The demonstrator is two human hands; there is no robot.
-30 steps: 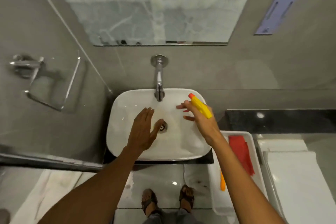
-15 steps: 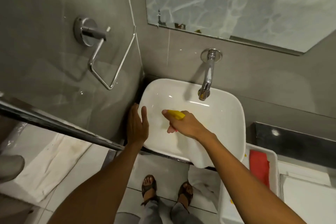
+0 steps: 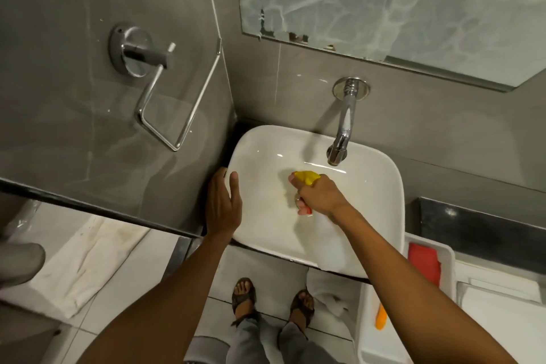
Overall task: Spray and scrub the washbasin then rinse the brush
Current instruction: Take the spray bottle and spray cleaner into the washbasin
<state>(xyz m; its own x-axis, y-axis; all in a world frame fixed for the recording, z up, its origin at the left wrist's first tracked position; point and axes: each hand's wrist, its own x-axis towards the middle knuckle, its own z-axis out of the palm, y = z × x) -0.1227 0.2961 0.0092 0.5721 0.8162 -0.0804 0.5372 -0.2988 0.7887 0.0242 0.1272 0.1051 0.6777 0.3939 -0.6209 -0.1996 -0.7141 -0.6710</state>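
Note:
A white washbasin (image 3: 369, 192) sits against the grey wall under a chrome tap (image 3: 339, 145). My right hand (image 3: 320, 196) is over the middle of the bowl, shut on a spray bottle (image 3: 307, 178) with a yellow head and red trigger, its nozzle aimed left. My left hand (image 3: 223, 205) rests flat on the basin's left rim, fingers apart, holding nothing. The drain is hidden under my right hand. An orange handle (image 3: 381, 316), perhaps the brush, lies in a white tray (image 3: 369, 343) at the lower right.
A red cloth (image 3: 424, 263) lies in the same tray. A chrome towel holder (image 3: 159, 91) sticks out of the left wall. A mirror (image 3: 384, 0) hangs above the tap. A dark counter (image 3: 478, 227) lies right of the basin. My feet in sandals (image 3: 243, 294) stand on the tiled floor below.
The view swung left. My left hand moved from the bowl's middle to its left rim. My right hand carried the spray bottle from the right side to the bowl's centre.

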